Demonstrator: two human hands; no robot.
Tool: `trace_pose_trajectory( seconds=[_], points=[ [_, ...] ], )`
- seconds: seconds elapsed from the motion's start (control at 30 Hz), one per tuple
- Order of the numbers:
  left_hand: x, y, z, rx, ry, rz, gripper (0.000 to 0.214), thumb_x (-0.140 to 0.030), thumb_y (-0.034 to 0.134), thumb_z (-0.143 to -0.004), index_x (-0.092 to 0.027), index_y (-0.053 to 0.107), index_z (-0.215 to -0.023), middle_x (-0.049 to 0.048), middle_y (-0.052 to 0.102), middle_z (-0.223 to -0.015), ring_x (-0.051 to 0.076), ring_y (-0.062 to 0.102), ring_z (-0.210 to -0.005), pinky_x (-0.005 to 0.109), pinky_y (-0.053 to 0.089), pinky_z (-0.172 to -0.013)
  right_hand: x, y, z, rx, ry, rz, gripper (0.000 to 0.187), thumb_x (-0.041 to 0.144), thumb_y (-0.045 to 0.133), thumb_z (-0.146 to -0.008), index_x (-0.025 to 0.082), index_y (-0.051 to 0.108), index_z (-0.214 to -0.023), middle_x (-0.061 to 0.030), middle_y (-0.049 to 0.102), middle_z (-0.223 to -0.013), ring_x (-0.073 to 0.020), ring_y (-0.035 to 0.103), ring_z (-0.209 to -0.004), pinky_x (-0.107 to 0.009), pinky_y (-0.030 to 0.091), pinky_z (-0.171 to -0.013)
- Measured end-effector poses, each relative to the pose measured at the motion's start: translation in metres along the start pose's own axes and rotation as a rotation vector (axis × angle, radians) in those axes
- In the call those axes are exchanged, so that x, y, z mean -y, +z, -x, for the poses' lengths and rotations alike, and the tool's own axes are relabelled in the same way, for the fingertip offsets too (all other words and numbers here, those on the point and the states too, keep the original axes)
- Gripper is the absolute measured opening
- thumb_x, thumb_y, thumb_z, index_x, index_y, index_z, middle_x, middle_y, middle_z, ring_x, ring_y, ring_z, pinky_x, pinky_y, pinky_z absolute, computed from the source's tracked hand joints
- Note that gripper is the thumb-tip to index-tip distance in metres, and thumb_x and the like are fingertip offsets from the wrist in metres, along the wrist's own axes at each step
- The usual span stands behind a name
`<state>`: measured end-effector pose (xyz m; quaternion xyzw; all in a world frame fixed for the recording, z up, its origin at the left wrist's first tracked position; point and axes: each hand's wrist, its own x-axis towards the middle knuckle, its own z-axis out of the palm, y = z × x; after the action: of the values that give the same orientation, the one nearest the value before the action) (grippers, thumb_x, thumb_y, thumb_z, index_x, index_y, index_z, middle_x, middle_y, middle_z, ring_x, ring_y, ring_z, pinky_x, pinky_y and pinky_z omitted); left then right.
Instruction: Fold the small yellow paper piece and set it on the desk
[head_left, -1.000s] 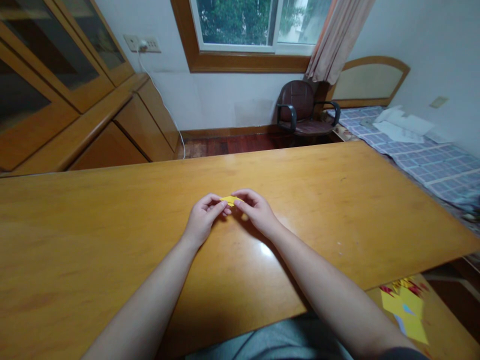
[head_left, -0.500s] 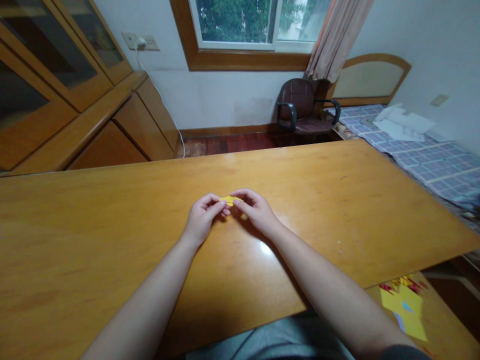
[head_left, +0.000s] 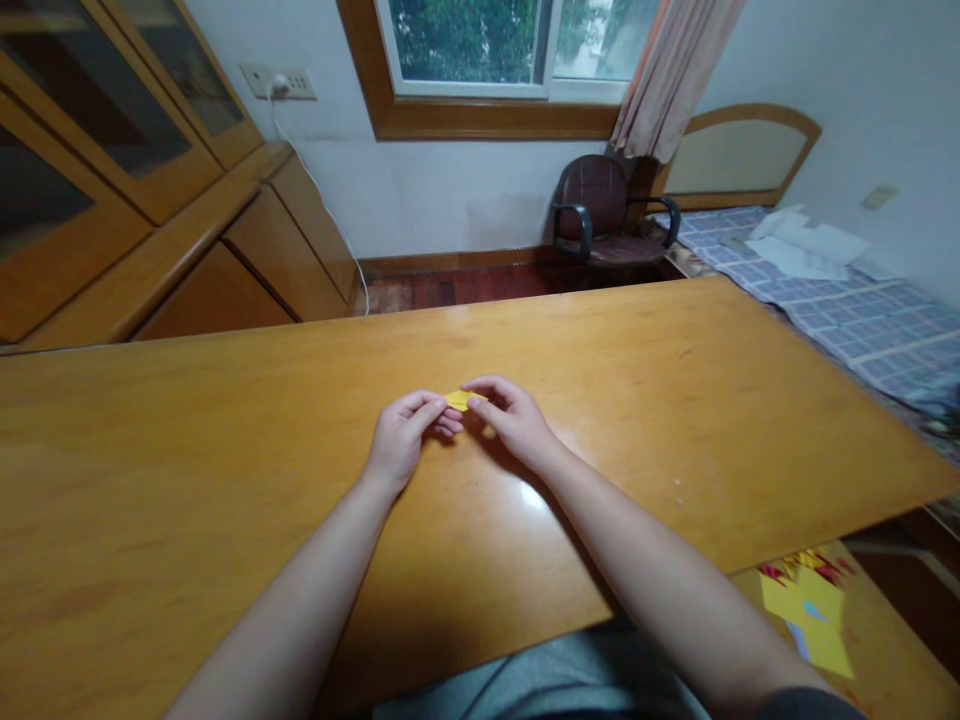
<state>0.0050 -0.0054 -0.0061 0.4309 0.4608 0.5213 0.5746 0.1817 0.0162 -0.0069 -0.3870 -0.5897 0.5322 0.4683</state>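
A small folded piece of yellow paper [head_left: 460, 400] is held just above the wooden table [head_left: 225, 480], near its middle. My left hand [head_left: 405, 428] pinches its left end between thumb and forefinger, the other fingers curled loosely below. At the opposite end my right hand [head_left: 511, 415] grips it, thumb in front and fingers behind. A fold line runs across the paper. Its ends are hidden by my fingertips.
Yellow paper sheets [head_left: 814, 615] and small red and yellow folded pieces [head_left: 806, 566] lie on a lower surface at the bottom right. Beyond the table stand a brown armchair [head_left: 596, 215], a bed [head_left: 847, 310] and a wooden cabinet [head_left: 247, 280].
My left thumb has drawn back a little to the left along the paper, leaving more of it showing. The right hand has hardly moved.
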Motion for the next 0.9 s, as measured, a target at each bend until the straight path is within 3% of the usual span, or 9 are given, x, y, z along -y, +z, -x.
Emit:
trace_pose_trajectory(
  seconds=[0.43, 0.63, 0.9],
  points=[
    [0.004, -0.002, -0.0042, 0.004, 0.007, -0.036, 0.036, -0.047, 0.06, -0.085, -0.012, 0.067, -0.082, 0.0095, 0.073, -0.076, 0.019, 0.07, -0.063, 0.029, 0.055, -0.058, -0.0031, -0.0007, -0.0017, -0.015, 0.022, -0.014, 0.023, 0.03, 0.064, -0.081, 0.021, 0.069, -0.1, -0.0016, 0.068, -0.092, -0.0142, 0.058, -0.079, -0.028, 0.044, -0.073],
    [-0.0001, 0.0012, -0.0017, 0.05, 0.058, -0.155, 0.029, -0.043, 0.07, -0.08, -0.014, 0.067, -0.084, 0.0057, 0.073, -0.077, 0.017, 0.069, -0.068, 0.028, 0.056, -0.066, -0.0006, 0.0006, -0.0011, 0.008, 0.043, -0.041, 0.025, 0.032, 0.064, -0.08, 0.02, 0.067, -0.102, -0.0011, 0.066, -0.086, -0.0131, 0.056, -0.071, -0.026, 0.045, -0.066],
    [-0.0005, -0.0001, -0.0028, 0.03, 0.056, -0.211, 0.028, -0.042, 0.071, -0.08, -0.016, 0.067, -0.086, 0.0036, 0.071, -0.07, 0.016, 0.067, -0.064, 0.027, 0.054, -0.066, 0.0027, -0.0001, -0.0009, 0.036, 0.022, -0.015, 0.02, 0.028, 0.06, -0.083, 0.021, 0.07, -0.1, -0.0021, 0.067, -0.091, -0.0132, 0.057, -0.075, -0.027, 0.046, -0.07]
  ],
)
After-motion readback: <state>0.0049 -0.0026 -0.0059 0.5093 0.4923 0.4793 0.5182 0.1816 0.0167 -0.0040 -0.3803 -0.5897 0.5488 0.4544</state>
